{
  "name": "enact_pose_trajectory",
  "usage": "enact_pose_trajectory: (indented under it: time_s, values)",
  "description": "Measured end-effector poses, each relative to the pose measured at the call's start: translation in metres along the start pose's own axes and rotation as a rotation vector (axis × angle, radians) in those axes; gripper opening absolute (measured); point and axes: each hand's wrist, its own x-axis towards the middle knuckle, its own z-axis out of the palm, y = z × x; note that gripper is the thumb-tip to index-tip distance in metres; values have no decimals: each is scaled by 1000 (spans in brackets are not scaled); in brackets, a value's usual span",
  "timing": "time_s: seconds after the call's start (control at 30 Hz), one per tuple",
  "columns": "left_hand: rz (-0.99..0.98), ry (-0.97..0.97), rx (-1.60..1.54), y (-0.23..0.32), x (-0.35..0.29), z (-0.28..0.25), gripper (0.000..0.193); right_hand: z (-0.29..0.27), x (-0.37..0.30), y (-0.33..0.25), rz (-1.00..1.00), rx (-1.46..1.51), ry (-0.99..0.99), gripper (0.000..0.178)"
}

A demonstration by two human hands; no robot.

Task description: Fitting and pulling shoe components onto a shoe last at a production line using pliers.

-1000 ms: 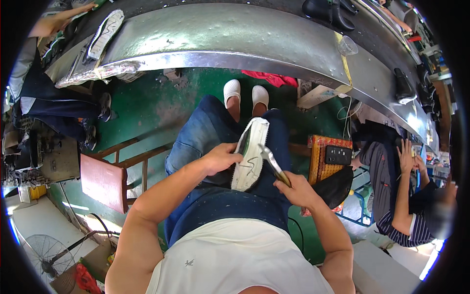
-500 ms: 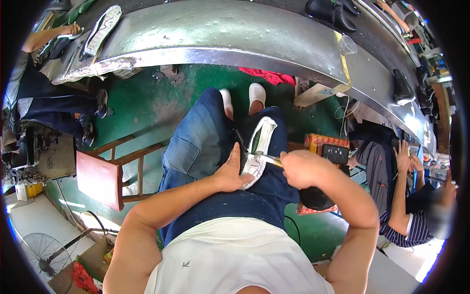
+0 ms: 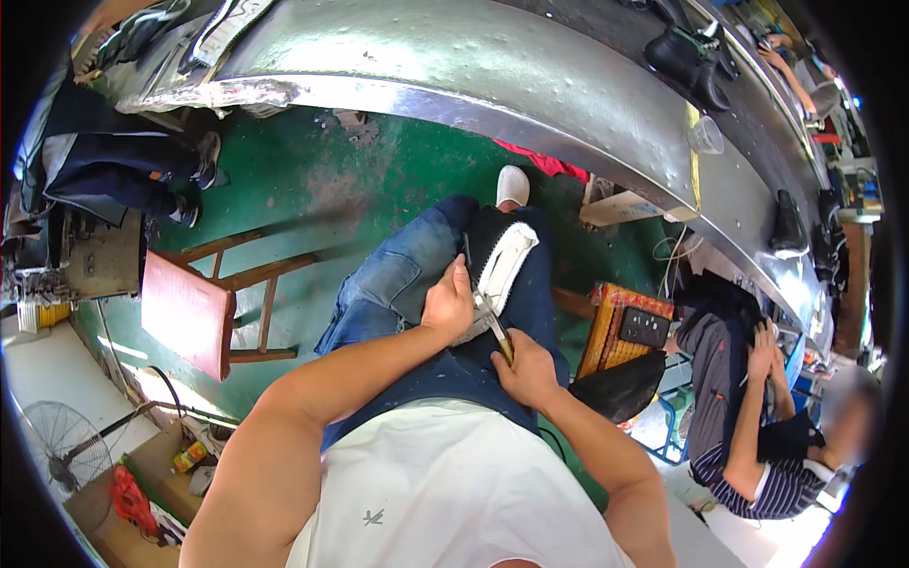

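Note:
A shoe [image 3: 511,256], its white underside turned up and its rim jagged like stitching, lies on my lap over the right thigh. My left hand [image 3: 449,299] is closed around the near end on its left side, thumb up. In my right hand [image 3: 528,367], a slim hand tool [image 3: 499,331] with a grey metal end and a yellowish handle is gripped. The tool's metal tip meets the white underside close to my left hand. Whether it is a knife or pincers I cannot make out.
Ahead runs a long metal bench [image 3: 407,57], with black shoes [image 3: 689,66] at its right. A stool [image 3: 187,312] stands on the left. To my right are a beaded seat [image 3: 606,346] and a co-worker [image 3: 772,435]; another person's legs [image 3: 123,170] show at the left.
My right hand has drawn nearer to my body, and the tool now points up and away instead of sideways. My left hand has shifted slightly up along the shoe. The whole view has turned slightly.

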Motion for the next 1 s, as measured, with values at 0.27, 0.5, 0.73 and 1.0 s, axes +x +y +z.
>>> enact_pose_trajectory:
  time_s: [0.27, 0.5, 0.73, 1.0]
  values:
    - [301, 19, 113, -21, 3, 7, 54, -54, 23, 27, -283, -359, 119, 49]
    - [487, -84, 256, -16, -7, -1, 57, -49, 83, 95, -312, -366, 120, 24]
    - [542, -302, 519, -2, -9, -18, 58, -32, 66, 123, -296, -180, 204, 26]
    - [438, -476, 703, 33, 7, -27, 58, -99, 41, 87, 167, 7, -481, 33]
